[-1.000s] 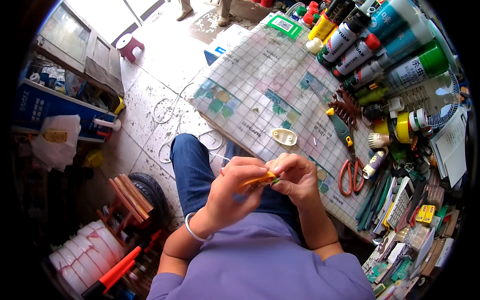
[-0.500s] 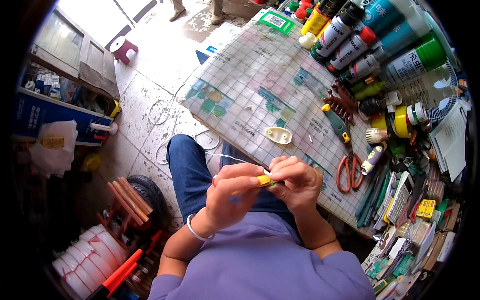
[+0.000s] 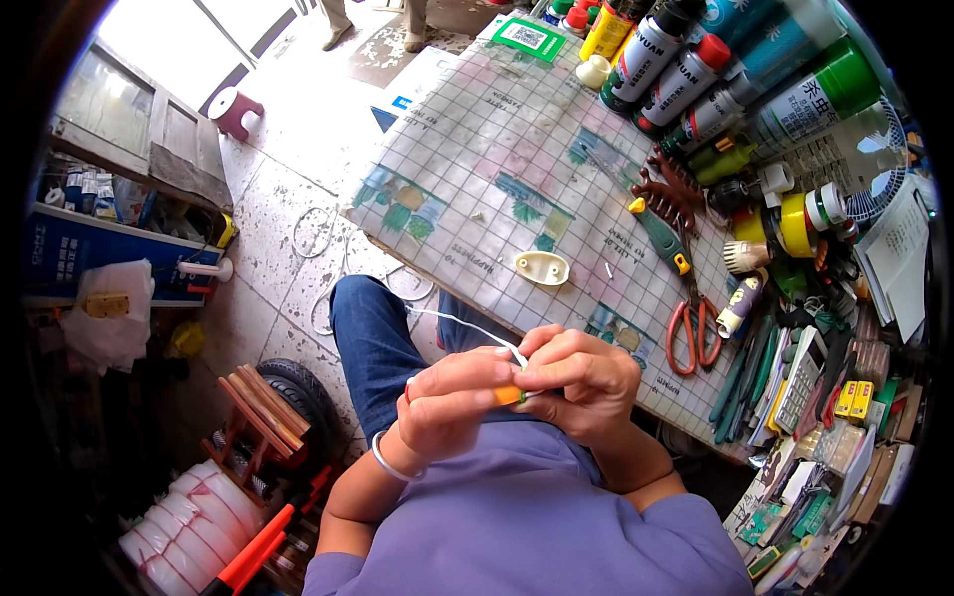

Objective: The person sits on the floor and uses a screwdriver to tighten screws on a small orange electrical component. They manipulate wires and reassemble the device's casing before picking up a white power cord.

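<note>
In front of my body, both hands come together above my lap, by the table's near edge. My left hand [image 3: 447,397] is closed around a small yellow-orange piece [image 3: 509,395] with a bit of green at its tip; its kind is mostly hidden by my fingers. Fingers and thumb of my right hand [image 3: 584,382] pinch the white cord [image 3: 475,326] right beside that piece. The cord runs off toward the floor at the left. On the table [image 3: 437,129] beyond my hands lies a cream oval plastic shell [image 3: 542,267], its hollow side up.
A screwdriver with a green and yellow handle [image 3: 661,238] and red-handled scissors [image 3: 694,333] lie to the right. Spray cans [image 3: 686,79] crowd the far right. A small white stick [image 3: 610,270] sits near the shell. Another person's legs [image 3: 415,22] show at the top.
Both hands have dipped slightly, and the yellow-orange piece has turned and sits lower. The white cord now shows rising to my right fingertips.
</note>
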